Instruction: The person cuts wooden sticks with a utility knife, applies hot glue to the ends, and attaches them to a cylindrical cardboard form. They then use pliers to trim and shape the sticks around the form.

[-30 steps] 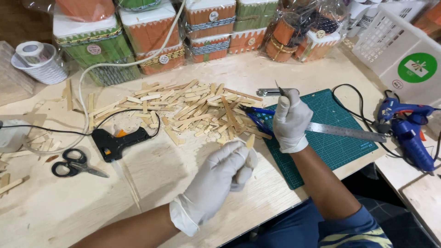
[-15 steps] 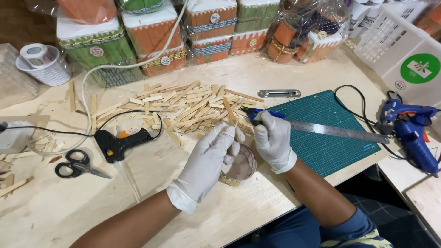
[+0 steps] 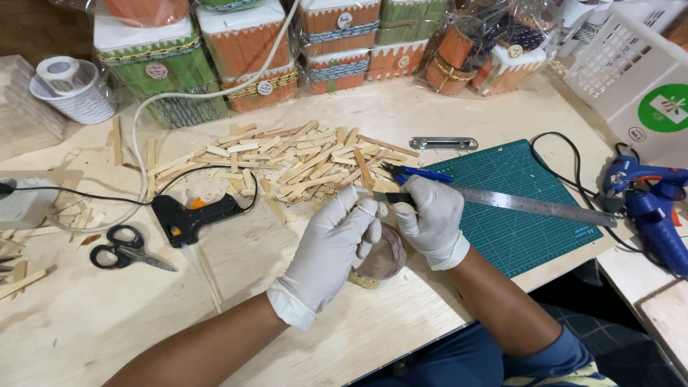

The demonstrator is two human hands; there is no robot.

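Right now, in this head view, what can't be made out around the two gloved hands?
- Round object under the hands: mostly covered by the left hand and right hand; its kind is unclear.
- Small blade-like tool in the right hand's grip: its handle is hidden inside the glove.
- Blue-handled cutters: partly hidden behind the right hand.
- Blue glue gun: cut off by the right edge.

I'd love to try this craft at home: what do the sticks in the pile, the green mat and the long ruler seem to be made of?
Sticks: pale, matt, flat strips with faint grain, so probably bare wood. Green mat: dull surface with a printed grid, likely soft plastic or rubber. Ruler: thin, grey and shiny, so likely steel.
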